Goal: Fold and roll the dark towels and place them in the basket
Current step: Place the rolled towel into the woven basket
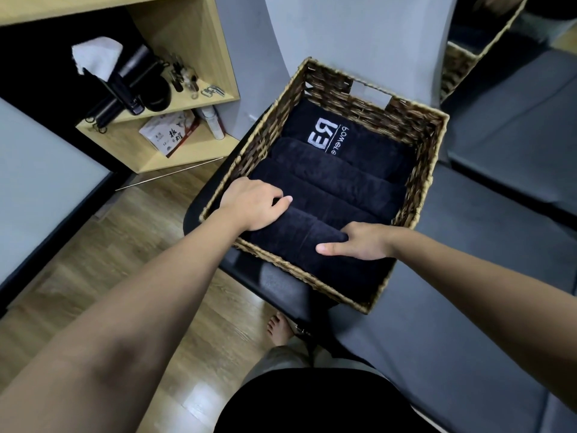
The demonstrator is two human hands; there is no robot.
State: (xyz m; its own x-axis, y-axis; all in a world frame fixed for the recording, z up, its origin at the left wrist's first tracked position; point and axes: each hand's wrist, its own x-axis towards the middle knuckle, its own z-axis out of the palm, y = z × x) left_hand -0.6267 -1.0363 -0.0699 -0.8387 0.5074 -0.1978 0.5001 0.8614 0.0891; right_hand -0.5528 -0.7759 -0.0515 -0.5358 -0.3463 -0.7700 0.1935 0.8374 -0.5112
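I'm looking down at a grey couch [487, 323] filling the right and near side, with a wicker basket [418, 157] sitting on its dark left edge. Far left, a wooden shelf [199, 57] is holding clutter I'm not sorting out.

Inside the basket, rolled dark towels [327, 179] are lying side by side in a row from far to near; the far one is showing a white logo. The nearest towel [299, 239] is sitting against the basket's near wall, slightly above the rim.

My left hand [256, 204] is lying over that roll's left end, fingers curling over its far side into the gap. My right hand [356, 242] is gripping the right part, thumb along the near face, fingers tucking behind. So both hands are closed on the same roll.

Judging handling: it's soft terry, light, squashy, not slippery, likely unrolling if released loosely. Best hold is both ends at once, pressing down and in so it's wedging against the neighbouring roll.
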